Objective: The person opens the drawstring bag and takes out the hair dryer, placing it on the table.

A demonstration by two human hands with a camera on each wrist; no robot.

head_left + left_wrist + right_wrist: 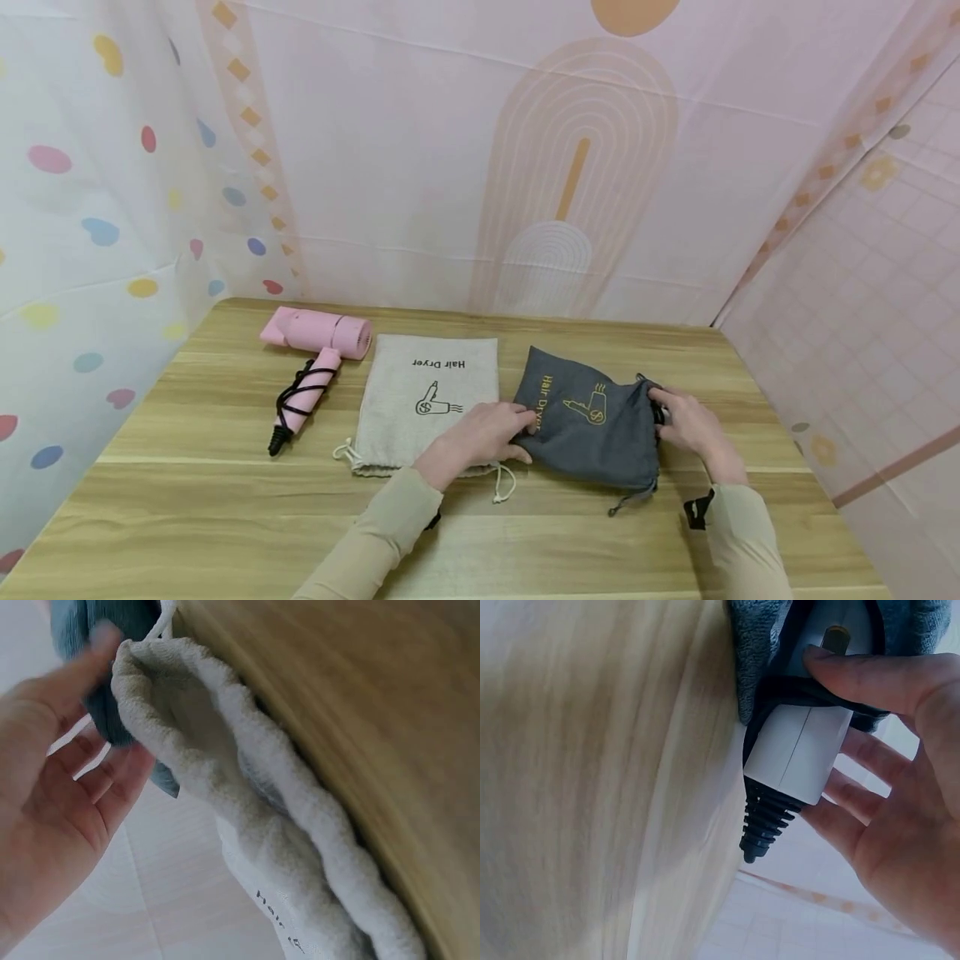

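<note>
A dark grey drawstring bag point(581, 421) printed with a yellow hair dryer lies on the right half of the table. At its closed left end is my left hand point(487, 433), with thumb and fingers on either side of the cloth. My right hand point(688, 425) is at the bag's mouth. There, in the right wrist view, its thumb and fingers hold the white handle of a hair dryer point(795, 750) wound with black cord. The rest of that dryer is hidden inside the grey bag. A beige drawstring bag point(427, 379) lies flat left of the grey one.
A pink hair dryer point(318, 333), its handle wrapped in black cord, lies at the left of the wooden table point(187, 500). Patterned cloth hangs behind the table point(390, 183) and along both sides. The beige bag's white drawstrings spread onto the wood.
</note>
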